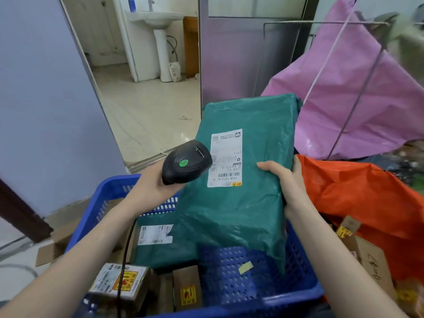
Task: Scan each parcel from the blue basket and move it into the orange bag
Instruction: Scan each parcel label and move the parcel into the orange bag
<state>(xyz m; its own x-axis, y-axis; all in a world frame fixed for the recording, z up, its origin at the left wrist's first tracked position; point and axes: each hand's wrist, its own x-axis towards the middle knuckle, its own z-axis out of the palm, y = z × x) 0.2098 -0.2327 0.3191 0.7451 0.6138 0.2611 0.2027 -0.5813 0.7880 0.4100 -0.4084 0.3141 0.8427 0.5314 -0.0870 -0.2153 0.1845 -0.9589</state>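
L hand (153,185) grips black scanner (184,162), green light on, nose aimed at white label (226,158). R hand (288,182) clamps right edge of green parcel (241,180), thumb on top, held tilted over blue basket (252,276). Orange bag (367,198) just beside, right. Pink bag (367,88) behind; tiled floor (149,106), washbasin (158,19) through doorway.

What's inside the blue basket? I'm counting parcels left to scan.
Blue plastic basket: a green plastic mailer and small brown cardboard boxes. The lifted green parcel covers the rest.

Left hand (151,187) aiming scanner (185,162), right hand (286,182) gripping green parcel (247,180)
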